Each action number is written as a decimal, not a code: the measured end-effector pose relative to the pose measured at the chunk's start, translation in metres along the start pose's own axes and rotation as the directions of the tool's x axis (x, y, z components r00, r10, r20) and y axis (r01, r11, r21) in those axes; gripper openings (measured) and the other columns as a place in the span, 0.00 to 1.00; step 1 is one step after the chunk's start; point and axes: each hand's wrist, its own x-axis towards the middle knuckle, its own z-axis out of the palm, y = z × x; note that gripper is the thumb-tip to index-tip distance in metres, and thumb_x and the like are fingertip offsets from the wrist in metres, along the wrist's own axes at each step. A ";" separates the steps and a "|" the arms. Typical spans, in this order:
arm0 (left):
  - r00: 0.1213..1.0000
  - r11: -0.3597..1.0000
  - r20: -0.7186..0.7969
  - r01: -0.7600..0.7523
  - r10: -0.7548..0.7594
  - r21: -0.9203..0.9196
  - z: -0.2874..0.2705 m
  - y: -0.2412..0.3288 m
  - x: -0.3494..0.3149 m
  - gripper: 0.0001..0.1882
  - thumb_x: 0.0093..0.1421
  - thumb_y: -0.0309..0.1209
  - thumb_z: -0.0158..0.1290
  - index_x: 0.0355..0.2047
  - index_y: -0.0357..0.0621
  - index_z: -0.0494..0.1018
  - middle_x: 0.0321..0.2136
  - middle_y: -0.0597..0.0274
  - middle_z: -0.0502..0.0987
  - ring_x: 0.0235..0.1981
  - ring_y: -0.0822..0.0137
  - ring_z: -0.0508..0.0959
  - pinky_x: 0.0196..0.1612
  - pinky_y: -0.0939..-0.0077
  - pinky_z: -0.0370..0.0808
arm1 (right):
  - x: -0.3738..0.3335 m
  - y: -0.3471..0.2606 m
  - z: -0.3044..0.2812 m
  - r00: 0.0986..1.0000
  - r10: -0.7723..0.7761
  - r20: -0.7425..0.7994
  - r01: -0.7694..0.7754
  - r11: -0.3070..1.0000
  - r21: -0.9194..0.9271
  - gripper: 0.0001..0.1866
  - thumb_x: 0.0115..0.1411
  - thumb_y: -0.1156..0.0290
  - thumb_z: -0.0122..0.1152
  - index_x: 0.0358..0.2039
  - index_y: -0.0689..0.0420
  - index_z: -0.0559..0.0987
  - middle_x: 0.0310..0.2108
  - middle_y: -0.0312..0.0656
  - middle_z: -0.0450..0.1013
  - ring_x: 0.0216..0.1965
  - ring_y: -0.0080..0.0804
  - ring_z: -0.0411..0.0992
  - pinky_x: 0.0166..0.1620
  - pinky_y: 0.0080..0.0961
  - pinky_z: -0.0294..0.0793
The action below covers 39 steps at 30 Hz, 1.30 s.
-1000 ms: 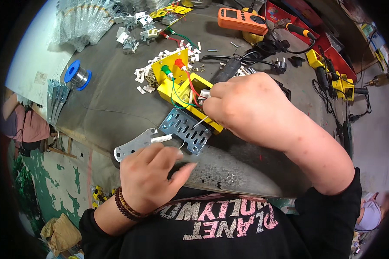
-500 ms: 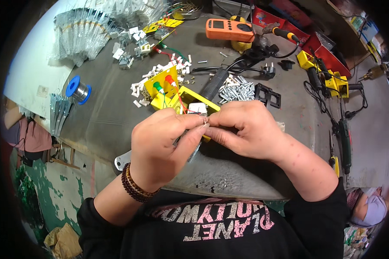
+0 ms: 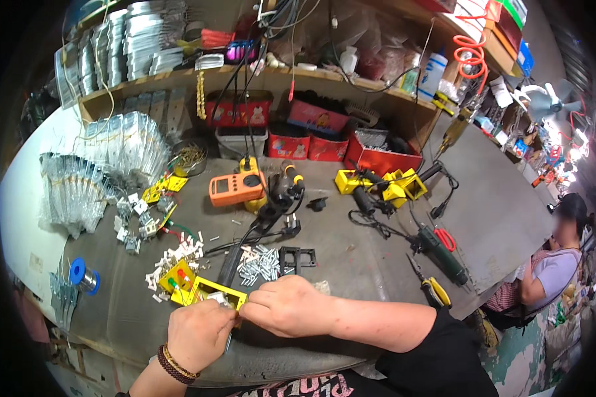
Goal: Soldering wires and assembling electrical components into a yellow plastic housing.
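Note:
My left hand (image 3: 200, 332) and my right hand (image 3: 286, 306) meet with their fingertips pinched together at the table's near side. Whatever small piece they pinch is hidden by the fingers. Just beyond them is an open yellow box (image 3: 206, 288) with a white part (image 3: 218, 297) inside. Against its left side leans a yellow panel (image 3: 177, 280) carrying a red and a green lamp with thin wires. Beyond my right hand lie a pile of metal screws (image 3: 259, 265) and a black plastic frame (image 3: 298, 258).
An orange multimeter (image 3: 237, 188) lies mid-table. White connectors (image 3: 172, 263) are scattered left, near a blue solder spool (image 3: 85, 276). Red bins (image 3: 385, 159) line the back. Right are yellow housings (image 3: 404, 187), a green power tool (image 3: 442, 255) and yellow-handled pliers (image 3: 436, 291). Another person (image 3: 555, 264) is at far right.
The view has lifted and turned right, bringing in the shelf, the bins and more of the other person. My hands appear lower and further left, still pinched together beside the yellow box.

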 end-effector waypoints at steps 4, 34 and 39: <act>0.998 0.999 -0.044 -0.038 0.037 -0.021 0.001 -0.002 0.008 0.06 0.47 0.30 0.65 0.24 0.48 0.78 0.20 0.62 0.74 0.22 0.58 0.77 0.25 0.65 0.73 | -0.003 -0.004 0.000 0.966 0.236 0.106 -0.250 0.956 0.154 0.06 0.55 0.69 0.65 0.33 0.53 0.77 0.26 0.38 0.76 0.27 0.38 0.78 0.29 0.32 0.75; 0.327 -0.102 0.139 0.126 -0.935 -0.987 -0.046 -0.070 -0.115 0.04 0.71 0.28 0.45 0.43 0.47 0.69 0.32 0.70 0.73 0.24 0.81 0.70 0.22 0.88 0.67 | 0.084 0.373 -0.225 0.330 0.769 -0.548 -0.929 0.162 -0.332 0.24 0.58 0.47 0.62 0.45 0.52 0.84 0.47 0.49 0.79 0.52 0.44 0.76 0.54 0.39 0.74; 0.345 0.120 -0.008 0.304 -0.939 -0.945 -0.042 -0.103 -0.131 0.04 0.70 0.27 0.46 0.42 0.42 0.69 0.30 0.65 0.74 0.20 0.78 0.70 0.21 0.88 0.66 | 0.087 0.384 -0.206 0.515 0.639 -0.571 -0.847 0.278 -0.453 0.21 0.56 0.50 0.64 0.42 0.52 0.82 0.41 0.48 0.80 0.47 0.47 0.77 0.49 0.41 0.74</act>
